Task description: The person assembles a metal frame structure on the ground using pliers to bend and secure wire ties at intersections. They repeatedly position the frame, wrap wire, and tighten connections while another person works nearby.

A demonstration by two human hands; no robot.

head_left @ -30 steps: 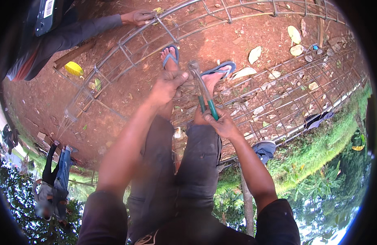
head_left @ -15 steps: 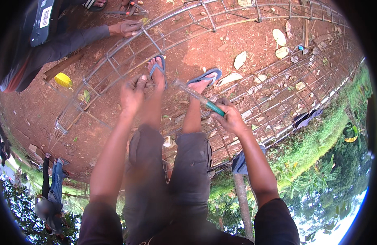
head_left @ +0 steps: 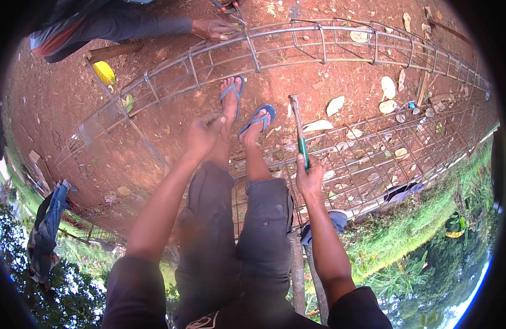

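Red dirt ground [head_left: 154,137] outdoors, dry leaves scattered, grass bank to the right. Person sits w/ legs out, blue sandals [head_left: 245,107] on the dirt between two long rebar cages. Right hand [head_left: 309,178] has its fingers wrapped tight round the green grip of a pincer tool [head_left: 298,129], head pointing away, over the near rebar cage [head_left: 384,148]. Left hand [head_left: 202,136] is curled by the left shin; looks pinched on sth thin, poss. wire, can't tell for sure.

Risks, as I judge: tool head is close to the right foot, a slip could nick toes; bar ends and tie wire could snag skin.

Around: far rebar cage [head_left: 297,46] w/ another person's hand [head_left: 214,28] on it, yellow object [head_left: 104,72], clothing [head_left: 50,219] hung at left. Legs crowd the reach to the near cage.
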